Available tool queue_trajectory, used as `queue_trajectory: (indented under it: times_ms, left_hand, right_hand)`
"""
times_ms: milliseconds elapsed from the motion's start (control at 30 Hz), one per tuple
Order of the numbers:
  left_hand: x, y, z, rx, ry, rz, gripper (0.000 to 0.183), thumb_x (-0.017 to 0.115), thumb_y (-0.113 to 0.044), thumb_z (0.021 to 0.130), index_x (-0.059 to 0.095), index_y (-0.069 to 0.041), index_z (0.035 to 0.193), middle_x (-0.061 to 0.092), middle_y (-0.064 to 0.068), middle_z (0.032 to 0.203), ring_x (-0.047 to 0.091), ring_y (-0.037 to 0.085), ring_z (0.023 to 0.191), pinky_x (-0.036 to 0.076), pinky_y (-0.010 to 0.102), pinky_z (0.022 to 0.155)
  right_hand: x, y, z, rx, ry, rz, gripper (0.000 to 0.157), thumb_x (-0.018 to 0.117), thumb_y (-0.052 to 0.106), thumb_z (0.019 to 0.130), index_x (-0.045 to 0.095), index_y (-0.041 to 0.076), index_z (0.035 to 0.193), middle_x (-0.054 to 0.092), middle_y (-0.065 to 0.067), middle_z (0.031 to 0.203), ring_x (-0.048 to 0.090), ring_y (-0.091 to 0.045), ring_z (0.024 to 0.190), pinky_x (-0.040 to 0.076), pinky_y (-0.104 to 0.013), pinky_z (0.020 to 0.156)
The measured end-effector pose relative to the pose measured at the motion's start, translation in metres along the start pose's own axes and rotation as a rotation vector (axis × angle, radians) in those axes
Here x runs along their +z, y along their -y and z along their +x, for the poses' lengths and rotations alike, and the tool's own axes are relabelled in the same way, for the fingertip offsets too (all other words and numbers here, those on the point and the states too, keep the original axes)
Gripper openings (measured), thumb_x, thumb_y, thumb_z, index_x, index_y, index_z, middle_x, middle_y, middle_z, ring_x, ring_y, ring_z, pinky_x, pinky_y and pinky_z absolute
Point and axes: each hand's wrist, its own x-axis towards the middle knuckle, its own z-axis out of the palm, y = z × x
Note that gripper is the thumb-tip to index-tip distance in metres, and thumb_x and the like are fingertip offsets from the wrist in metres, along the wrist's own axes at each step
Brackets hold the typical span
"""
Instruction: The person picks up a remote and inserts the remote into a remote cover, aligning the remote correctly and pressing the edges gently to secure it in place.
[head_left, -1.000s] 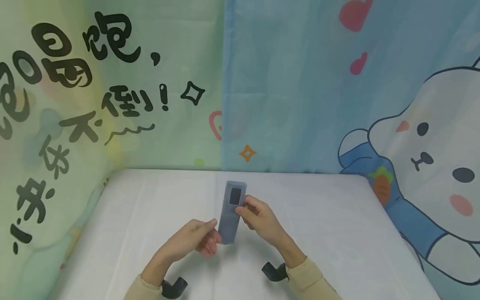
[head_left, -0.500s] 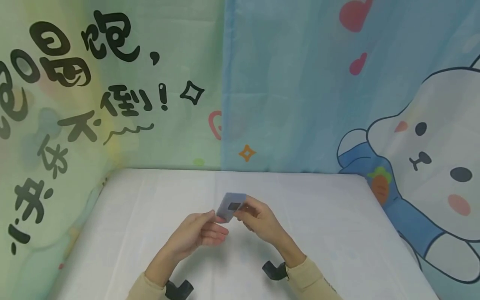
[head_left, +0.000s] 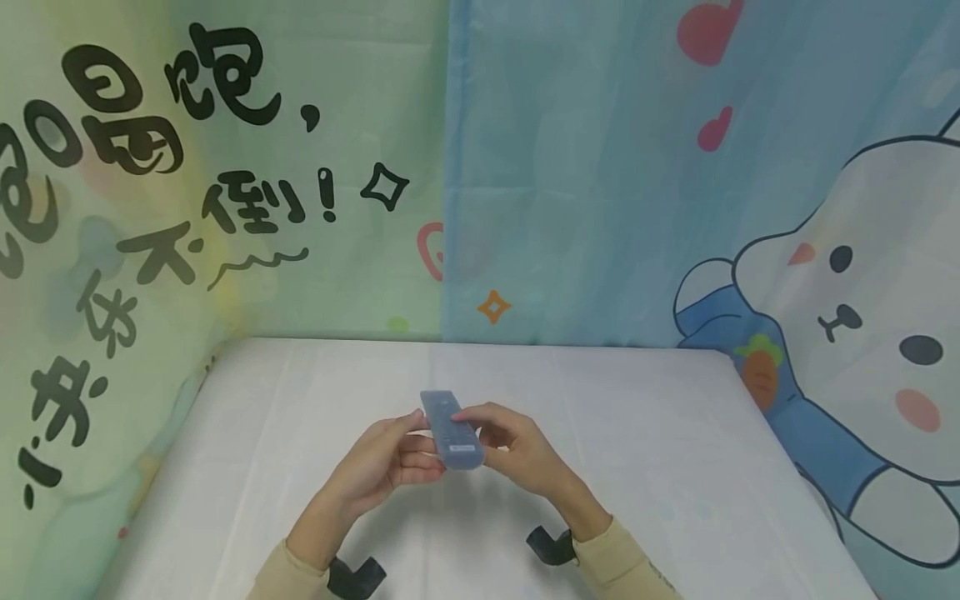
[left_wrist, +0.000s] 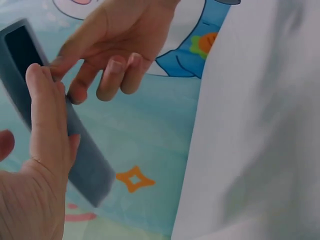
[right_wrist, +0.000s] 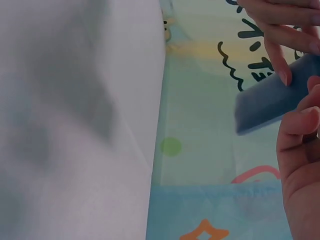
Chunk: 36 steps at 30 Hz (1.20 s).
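Observation:
A blue-grey remote control (head_left: 452, 433) is held up above the white table, its near end showing a small pale label. In the left wrist view its dark screen (left_wrist: 25, 50) faces the camera. My right hand (head_left: 521, 446) grips it from the right, fingers over the top and thumb at the near right edge. My left hand (head_left: 382, 467) is at its left side, with fairly straight fingers (left_wrist: 47, 110) lying against it and the thumb standing apart. The right wrist view shows one left fingertip on the remote, while the right hand (right_wrist: 302, 165) covers part of it.
A white cloth covers the table (head_left: 637, 450). Behind it hang a green and a blue printed curtain (head_left: 570, 208), with lettering at left and a cartoon animal at right. Black wrist mounts (head_left: 551, 546) sit by both sleeves.
The remote has gone from standing nearly upright, screen toward the head camera, to tipped over with another face showing. My left hand moved slightly right, and my right fingers shifted over its top.

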Motion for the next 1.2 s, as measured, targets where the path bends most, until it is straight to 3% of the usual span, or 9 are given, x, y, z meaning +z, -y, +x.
queue_trajectory:
  times_ms: [167, 467, 700, 833, 1067, 1200]
  left_hand:
    - [-0.001, -0.002, 0.001, -0.018, 0.017, 0.025, 0.062, 0.053, -0.024, 0.105, 0.031, 0.018, 0.144, 0.072, 0.018, 0.100, 0.074, 0.021, 0.083, 0.058, 0.035, 0.078]
    - [-0.004, 0.001, 0.002, -0.044, -0.025, 0.106, 0.068, 0.065, -0.010, 0.096, 0.029, 0.006, 0.151, 0.070, 0.022, 0.106, 0.073, 0.020, 0.077, 0.059, 0.032, 0.072]
    - [-0.008, 0.004, 0.005, -0.027, -0.041, 0.245, 0.066, 0.067, -0.013, 0.093, 0.037, 0.004, 0.150, 0.072, 0.019, 0.102, 0.072, 0.020, 0.076, 0.059, 0.033, 0.071]
    - [-0.009, 0.006, 0.007, -0.014, -0.051, 0.326, 0.065, 0.067, -0.015, 0.093, 0.040, 0.002, 0.150, 0.073, 0.019, 0.101, 0.073, 0.024, 0.081, 0.059, 0.037, 0.074]
    - [-0.012, 0.012, 0.013, 0.006, -0.043, 0.397, 0.063, 0.067, -0.017, 0.096, 0.040, -0.001, 0.151, 0.072, 0.017, 0.104, 0.072, 0.029, 0.088, 0.059, 0.040, 0.076]
    - [-0.014, 0.017, 0.022, 0.028, -0.068, 0.436, 0.059, 0.067, -0.014, 0.096, 0.043, -0.002, 0.149, 0.069, 0.016, 0.105, 0.071, 0.028, 0.091, 0.059, 0.040, 0.075]
  right_hand:
    - [0.001, -0.001, -0.001, -0.053, 0.009, -0.027, 0.038, 0.066, -0.011, 0.089, 0.063, 0.000, 0.126, 0.064, -0.009, 0.106, 0.054, -0.017, 0.073, 0.050, -0.027, 0.061]
    - [0.004, -0.005, -0.005, -0.048, 0.007, -0.052, 0.036, 0.062, -0.012, 0.091, 0.063, -0.002, 0.125, 0.066, -0.010, 0.109, 0.060, -0.018, 0.079, 0.056, -0.031, 0.069]
    - [0.009, -0.004, -0.010, 0.084, -0.021, 0.089, 0.027, 0.051, -0.007, 0.100, 0.062, -0.005, 0.125, 0.064, -0.015, 0.106, 0.063, -0.019, 0.076, 0.057, -0.033, 0.067]
    - [0.014, -0.004, -0.011, 0.130, -0.064, 0.130, 0.025, 0.051, -0.005, 0.102, 0.059, -0.007, 0.125, 0.062, -0.021, 0.107, 0.065, -0.019, 0.075, 0.058, -0.037, 0.066]
    - [0.024, -0.004, -0.008, 0.383, -0.202, 0.117, 0.050, 0.062, 0.006, 0.100, 0.041, 0.005, 0.145, 0.063, -0.017, 0.105, 0.070, -0.020, 0.080, 0.059, -0.036, 0.070]
    - [0.025, -0.008, -0.006, 0.466, -0.243, 0.103, 0.051, 0.063, 0.007, 0.098, 0.042, 0.005, 0.145, 0.064, -0.015, 0.106, 0.070, -0.023, 0.082, 0.058, -0.035, 0.072]
